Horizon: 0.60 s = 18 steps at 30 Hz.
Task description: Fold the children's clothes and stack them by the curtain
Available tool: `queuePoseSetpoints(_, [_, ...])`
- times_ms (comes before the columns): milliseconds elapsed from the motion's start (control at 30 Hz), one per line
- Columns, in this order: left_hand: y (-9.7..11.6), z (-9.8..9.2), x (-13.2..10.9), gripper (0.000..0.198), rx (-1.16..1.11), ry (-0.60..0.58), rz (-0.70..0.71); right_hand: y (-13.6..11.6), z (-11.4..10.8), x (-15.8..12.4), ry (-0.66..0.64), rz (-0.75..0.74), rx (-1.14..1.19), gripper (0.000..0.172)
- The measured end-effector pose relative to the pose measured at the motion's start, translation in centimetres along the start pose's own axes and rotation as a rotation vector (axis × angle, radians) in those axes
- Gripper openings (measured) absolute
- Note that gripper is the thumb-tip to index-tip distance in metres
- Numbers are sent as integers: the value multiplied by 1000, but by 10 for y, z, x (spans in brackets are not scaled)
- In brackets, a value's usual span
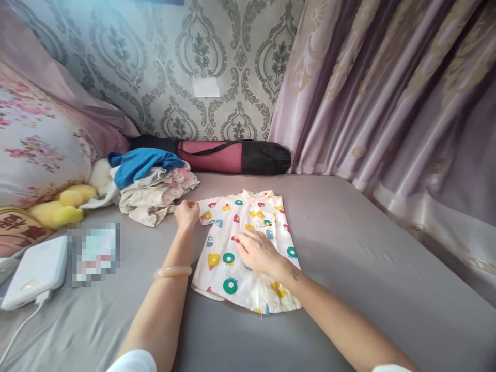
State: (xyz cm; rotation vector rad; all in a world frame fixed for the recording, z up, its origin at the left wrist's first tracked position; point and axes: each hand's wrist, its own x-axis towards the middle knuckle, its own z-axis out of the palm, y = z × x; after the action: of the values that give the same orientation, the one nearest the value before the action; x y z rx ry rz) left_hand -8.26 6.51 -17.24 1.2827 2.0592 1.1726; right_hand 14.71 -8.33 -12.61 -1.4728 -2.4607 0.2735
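Note:
A small white shirt [217, 258] printed with colourful letters and shapes lies on the grey bed sheet, its collar pointing away from me. My left hand [188, 213] is closed on the end of the left sleeve, which stretches out to the side. On the middle of the shirt rests my right hand [256, 251], palm down, with its fingers lying loosely on the cloth. The right side of the shirt appears folded inward, with its sleeve lying over the front. My right hand and forearm hide part of the lower front.
A pile of clothes [149, 194] with a blue piece on top sits at the back left. Behind lies a pink and black rolled bag [217, 156]. To the left are a white power bank [36, 274] with a cable, a blurred item [96, 254] and a yellow plush toy [58, 212].

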Motion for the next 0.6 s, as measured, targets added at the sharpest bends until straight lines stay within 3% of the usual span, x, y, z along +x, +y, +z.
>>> queuePoseSetpoints(100, [-6, -4, -6, 28, 245, 48, 12, 10, 14, 38, 48, 55, 4, 42])
queuePoseSetpoints(233, [-4, 1, -11, 43, 399, -41, -2, 22, 39, 71, -23, 206, 14, 64])
queuePoseSetpoints(400, [-1, 8, -11, 41, 476, -70, -6, 31, 56, 78, -93, 179, 5, 69])
queuePoseSetpoints(600, [6, 12, -7, 25, 442, -113, 23, 32, 59, 75, -67, 176, 28, 67])
